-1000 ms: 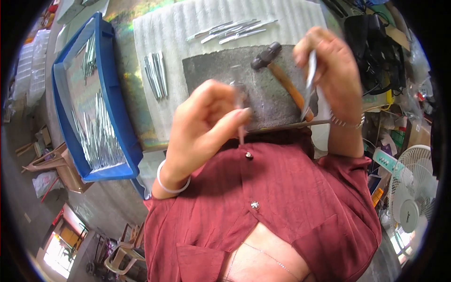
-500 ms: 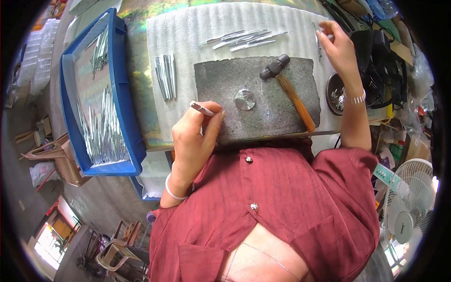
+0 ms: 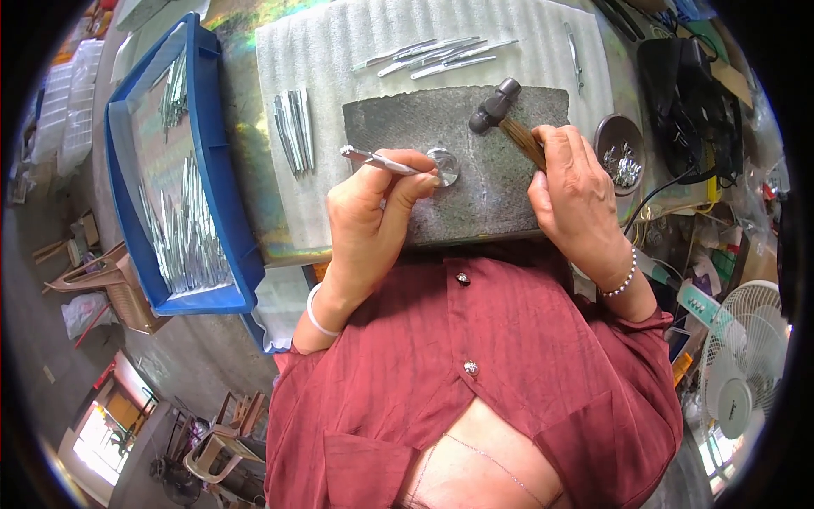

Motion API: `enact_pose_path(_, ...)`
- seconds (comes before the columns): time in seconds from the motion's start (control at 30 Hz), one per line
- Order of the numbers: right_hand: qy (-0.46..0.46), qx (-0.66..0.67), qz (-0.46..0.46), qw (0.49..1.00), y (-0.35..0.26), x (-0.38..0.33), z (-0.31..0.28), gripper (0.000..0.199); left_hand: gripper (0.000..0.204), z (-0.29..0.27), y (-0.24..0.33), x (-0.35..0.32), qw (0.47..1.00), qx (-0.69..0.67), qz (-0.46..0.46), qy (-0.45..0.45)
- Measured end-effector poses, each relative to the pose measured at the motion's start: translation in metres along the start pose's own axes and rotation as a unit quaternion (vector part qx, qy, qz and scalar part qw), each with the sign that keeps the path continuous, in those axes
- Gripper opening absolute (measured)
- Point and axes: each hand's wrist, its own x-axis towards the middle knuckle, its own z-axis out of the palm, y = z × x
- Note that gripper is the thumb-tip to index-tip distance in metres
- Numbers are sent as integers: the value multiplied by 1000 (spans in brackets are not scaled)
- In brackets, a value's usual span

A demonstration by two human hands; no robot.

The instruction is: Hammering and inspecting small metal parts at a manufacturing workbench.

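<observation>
A faintly striped maroon blouse [image 3: 526,339] bears metallic buttons [image 3: 471,367]; a white bangle [image 3: 311,313] rings the left wrist [image 3: 341,294] at eight o'clock, a beaded bracelet [image 3: 626,284] the right wrist [image 3: 605,266] at three; a fine necklace [image 3: 485,453] lies at five.

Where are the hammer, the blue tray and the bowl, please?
Hammer [image 3: 498,108]: head camera view, on its metal head.
Blue tray [image 3: 223,170]: head camera view, on its right side wall.
Bowl [image 3: 616,132]: head camera view, on its bare inside, above the small pieces.

You've got a lane between strip bundle [image 3: 294,131] and blue tray [image 3: 222,161]; hammer [image 3: 512,132] blocks dark slab's [image 3: 500,199] right half, bowl [image 3: 615,131] beside right hand [image 3: 577,191].
</observation>
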Motion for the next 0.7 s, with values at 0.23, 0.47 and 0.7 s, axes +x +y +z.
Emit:
enact_pose_path(0.23, 3, 84, 32, 996, 4, -2, 5, 40, 11, 3, -4, 1, 999, 4, 32, -3)
enact_pose_path(0.47, -1, 142, 51, 988, 6, -2, 3, 38, 11, 4, -7, 2, 997, 38, 70, -11)
enact_pose_path(0.7, 4, 234, 46, 971, 7, -5, 2, 36, 10, 5, -2, 1, 995, 72, 63, -7)
